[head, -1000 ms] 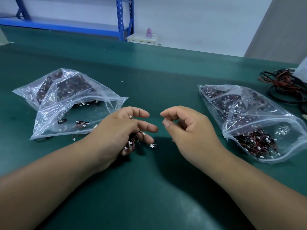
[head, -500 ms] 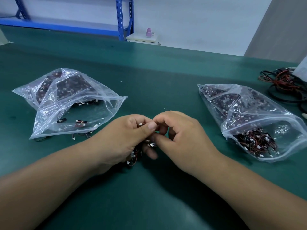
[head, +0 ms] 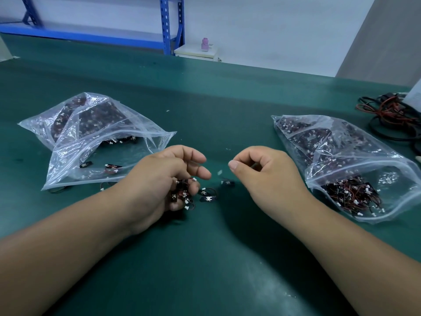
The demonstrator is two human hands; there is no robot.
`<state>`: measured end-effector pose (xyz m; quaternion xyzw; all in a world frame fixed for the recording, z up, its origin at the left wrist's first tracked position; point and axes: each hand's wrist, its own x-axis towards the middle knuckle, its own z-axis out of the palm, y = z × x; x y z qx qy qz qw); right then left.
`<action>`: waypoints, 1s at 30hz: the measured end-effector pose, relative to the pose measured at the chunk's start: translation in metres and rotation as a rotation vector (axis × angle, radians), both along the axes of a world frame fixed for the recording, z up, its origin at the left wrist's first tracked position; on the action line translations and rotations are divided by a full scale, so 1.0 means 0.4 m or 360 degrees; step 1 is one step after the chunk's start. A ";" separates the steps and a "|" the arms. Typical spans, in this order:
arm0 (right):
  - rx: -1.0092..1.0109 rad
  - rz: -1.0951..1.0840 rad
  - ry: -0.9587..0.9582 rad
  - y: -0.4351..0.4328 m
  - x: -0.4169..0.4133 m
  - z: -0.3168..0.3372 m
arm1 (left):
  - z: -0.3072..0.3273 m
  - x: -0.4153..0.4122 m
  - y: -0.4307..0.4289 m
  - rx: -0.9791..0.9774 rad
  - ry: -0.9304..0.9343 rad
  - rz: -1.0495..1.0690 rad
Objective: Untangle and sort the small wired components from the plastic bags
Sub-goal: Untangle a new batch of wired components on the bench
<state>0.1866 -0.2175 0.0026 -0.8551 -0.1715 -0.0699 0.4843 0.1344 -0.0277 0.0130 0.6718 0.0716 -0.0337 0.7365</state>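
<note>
My left hand [head: 159, 185] grips a tangled clump of small wired components [head: 182, 192], black parts with red and black wires and white plugs, low over the green table. My right hand [head: 266, 176] is a short way to its right, fingers curled, thumb and forefinger pinching a thin dark wire. One small black component [head: 227, 182] with a blurred white plug sits just below and left of that pinch. Two loose components [head: 207, 195] lie on the mat between my hands. An open clear bag [head: 75, 142] lies at the left, another bag [head: 355, 169] at the right, both holding components.
The green table mat [head: 205, 258] fills the view. A coil of black and red cables [head: 396, 117] lies at the far right edge. Beyond the table's far edge stand blue shelving [head: 166, 26] and a small pink bottle [head: 205, 44] on a white cabinet.
My hands met over the clump half a second ago and have since drawn apart. The right hand has moved right with a wire, and one component has come out of the clump.
</note>
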 end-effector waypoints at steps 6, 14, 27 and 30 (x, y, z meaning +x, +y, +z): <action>0.0083 0.0316 -0.0023 0.034 -0.059 0.025 | 0.013 -0.008 -0.005 -0.0421 -0.0077 -0.0050; 0.0430 0.0552 0.0828 0.063 -0.097 0.045 | 0.020 -0.027 -0.023 -0.0302 -0.0433 -0.0223; 0.0504 0.0215 0.0976 0.050 -0.069 0.045 | -0.006 -0.040 -0.028 0.0904 -0.0864 -0.0044; 0.0579 0.0171 0.0955 0.039 -0.053 0.053 | -0.006 -0.028 -0.015 0.0986 -0.0814 0.0071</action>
